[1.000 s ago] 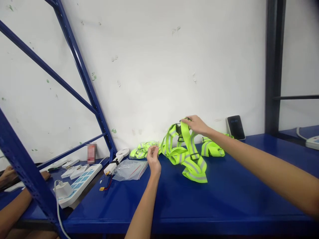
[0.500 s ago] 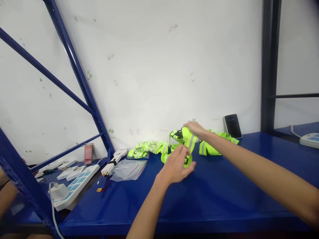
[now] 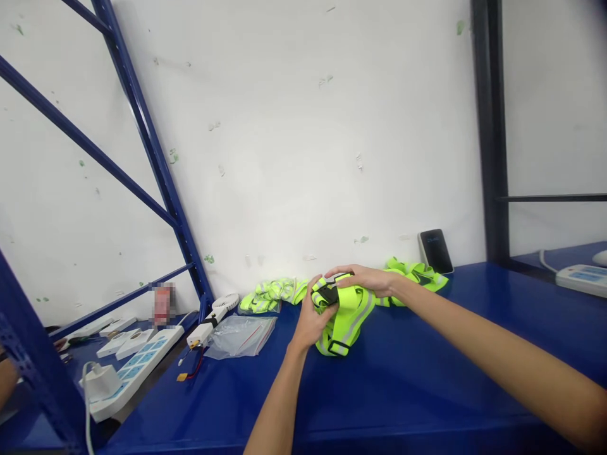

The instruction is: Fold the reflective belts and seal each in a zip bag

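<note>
Between both hands is a neon-yellow reflective strap with grey stripes, lifted partly off the blue table. My left hand wraps round its bunched left side, beside a black buckle. From above, my right hand grips the top of the bundle, its fingers close to the same buckle. A black slider hangs on the lower loop. To the right lies more yellow reflective strap, and to the left another crumpled yellow bundle rests near the wall.
On the left of the blue table lie a clear zip bag, a white handheld fan and a wired connector. A power strip stands beyond the blue rack post. A dark-screened device leans by the wall.
My left hand has closed round the strap bundle, and my right hand has moved down and left onto it. The bundle is gathered nearer to me, with its black buckle showing.
</note>
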Demonstrator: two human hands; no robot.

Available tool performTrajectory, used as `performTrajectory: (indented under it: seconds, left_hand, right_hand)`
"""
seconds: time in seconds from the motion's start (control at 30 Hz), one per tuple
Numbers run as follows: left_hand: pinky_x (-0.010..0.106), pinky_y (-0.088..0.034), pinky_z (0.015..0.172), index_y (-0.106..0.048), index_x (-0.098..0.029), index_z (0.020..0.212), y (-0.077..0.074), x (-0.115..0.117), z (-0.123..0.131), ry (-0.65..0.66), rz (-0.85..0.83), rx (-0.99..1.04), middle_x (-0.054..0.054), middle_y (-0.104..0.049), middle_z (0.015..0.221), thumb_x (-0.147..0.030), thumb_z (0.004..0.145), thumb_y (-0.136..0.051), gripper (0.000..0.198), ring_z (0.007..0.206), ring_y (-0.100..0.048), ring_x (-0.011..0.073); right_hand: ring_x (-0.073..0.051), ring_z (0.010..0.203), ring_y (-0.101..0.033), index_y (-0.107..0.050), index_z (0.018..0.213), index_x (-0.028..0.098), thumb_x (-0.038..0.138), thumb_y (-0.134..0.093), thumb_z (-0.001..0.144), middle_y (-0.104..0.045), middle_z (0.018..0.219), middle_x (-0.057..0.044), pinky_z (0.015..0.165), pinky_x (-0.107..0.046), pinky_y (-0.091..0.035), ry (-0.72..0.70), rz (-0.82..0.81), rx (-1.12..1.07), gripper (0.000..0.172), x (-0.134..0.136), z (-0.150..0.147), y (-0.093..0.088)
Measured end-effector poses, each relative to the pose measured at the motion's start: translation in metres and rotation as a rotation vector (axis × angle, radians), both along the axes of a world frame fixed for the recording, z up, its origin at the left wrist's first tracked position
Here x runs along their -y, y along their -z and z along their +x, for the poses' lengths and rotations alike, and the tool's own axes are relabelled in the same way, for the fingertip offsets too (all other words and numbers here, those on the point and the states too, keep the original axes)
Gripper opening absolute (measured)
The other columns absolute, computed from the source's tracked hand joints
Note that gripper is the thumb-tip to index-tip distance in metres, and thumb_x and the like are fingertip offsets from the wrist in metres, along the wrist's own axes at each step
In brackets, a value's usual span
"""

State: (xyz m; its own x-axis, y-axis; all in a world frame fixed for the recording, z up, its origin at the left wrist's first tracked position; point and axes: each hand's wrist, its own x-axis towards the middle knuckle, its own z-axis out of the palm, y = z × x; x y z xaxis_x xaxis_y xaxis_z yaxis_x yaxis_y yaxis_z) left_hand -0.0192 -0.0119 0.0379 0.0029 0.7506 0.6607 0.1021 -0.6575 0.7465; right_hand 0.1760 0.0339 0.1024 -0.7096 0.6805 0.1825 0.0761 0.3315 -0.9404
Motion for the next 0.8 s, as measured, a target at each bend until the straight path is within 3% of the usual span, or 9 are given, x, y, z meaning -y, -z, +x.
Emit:
performTrajectory:
  seconds: [0.1, 0.23, 0.33, 0.47, 0.57, 0.63, 0.7, 0.8]
  left_hand:
    - [0.036, -0.041, 0.096, -0.061, -0.020, 0.108, 0.001, -0.002, -0.006, 0.045, 0.069, -0.076, 0.008, -0.063, 0.111, -0.018, 0.070, -0.063, 0.038, 0.106, -0.057, 0.0239]
    - [0.032, -0.044, 0.088, -0.064, -0.017, 0.094, -0.008, -0.009, -0.021, -0.116, 0.053, 0.135, 0.006, -0.066, 0.094, -0.017, 0.070, -0.057, 0.025, 0.093, -0.059, 0.0214]
    - [0.029, -0.045, 0.083, -0.063, -0.018, 0.093, -0.026, -0.006, -0.025, -0.143, 0.063, 0.198, 0.005, -0.065, 0.090, -0.019, 0.070, -0.060, 0.023, 0.089, -0.059, 0.0200]
    - [0.025, -0.044, 0.078, -0.063, -0.019, 0.092, -0.057, 0.002, -0.011, -0.100, 0.084, 0.106, 0.003, -0.064, 0.089, -0.010, 0.064, -0.061, 0.030, 0.084, -0.057, 0.0183]
    - [0.026, -0.042, 0.078, -0.064, -0.019, 0.090, -0.077, 0.002, 0.003, -0.164, 0.080, 0.122, 0.002, -0.064, 0.086, -0.002, 0.058, -0.059, 0.037, 0.081, -0.056, 0.0184]
    - [0.026, -0.041, 0.077, -0.065, -0.020, 0.089, -0.088, 0.000, 0.010, -0.173, 0.092, 0.117, 0.001, -0.064, 0.084, 0.001, 0.056, -0.057, 0.040, 0.080, -0.055, 0.0184]
    - [0.025, -0.040, 0.075, -0.065, -0.020, 0.087, -0.097, -0.002, 0.014, -0.164, 0.103, 0.101, 0.000, -0.063, 0.081, 0.003, 0.056, -0.056, 0.040, 0.077, -0.054, 0.0178]
    - [0.024, -0.039, 0.071, -0.065, -0.019, 0.085, -0.107, -0.007, 0.014, -0.162, 0.081, 0.072, -0.001, -0.062, 0.078, 0.003, 0.057, -0.056, 0.037, 0.071, -0.052, 0.0157]
  right_hand:
    - [-0.024, 0.113, -0.058, -0.055, 0.128, 0.021, 0.030, -0.076, 0.069, -0.059, 0.127, -0.010, 0.095, -0.035, -0.047, -0.127, -0.047, 0.040, 0.063, 0.002, 0.009, 0.008]
    - [-0.023, 0.095, -0.066, -0.044, 0.135, 0.019, 0.026, -0.073, 0.070, -0.064, 0.114, -0.013, 0.083, -0.036, -0.054, -0.138, -0.078, 0.117, 0.072, -0.004, 0.033, 0.010]
    - [-0.027, 0.094, -0.066, -0.049, 0.130, 0.018, 0.030, -0.065, 0.078, -0.067, 0.108, -0.015, 0.084, -0.042, -0.052, 0.101, 0.126, 0.229, 0.056, -0.006, 0.044, 0.004]
    - [-0.031, 0.119, -0.052, -0.051, 0.127, 0.023, 0.041, -0.050, 0.089, -0.055, 0.130, -0.014, 0.096, -0.045, -0.044, 0.546, 0.550, 0.142, 0.042, 0.009, 0.035, -0.006]
    - [-0.029, 0.125, -0.046, -0.041, 0.136, 0.028, 0.045, -0.045, 0.091, -0.049, 0.136, -0.011, 0.098, -0.044, -0.042, 0.509, 0.632, 0.041, 0.049, 0.028, 0.017, -0.010]
    - [-0.031, 0.124, -0.046, -0.034, 0.142, 0.029, 0.045, -0.059, 0.082, -0.043, 0.138, -0.012, 0.098, -0.044, -0.042, 0.469, 0.702, 0.076, 0.066, 0.034, 0.006, -0.012]
    - [-0.031, 0.117, -0.050, -0.035, 0.141, 0.027, 0.036, -0.067, 0.074, -0.043, 0.135, -0.013, 0.094, -0.043, -0.045, 0.541, 0.748, 0.087, 0.075, 0.033, 0.000, -0.012]
    - [-0.025, 0.097, -0.060, -0.050, 0.127, 0.021, 0.024, -0.064, 0.073, -0.056, 0.115, -0.012, 0.082, -0.038, -0.050, 0.710, 0.651, 0.008, 0.056, 0.020, 0.001, -0.012]
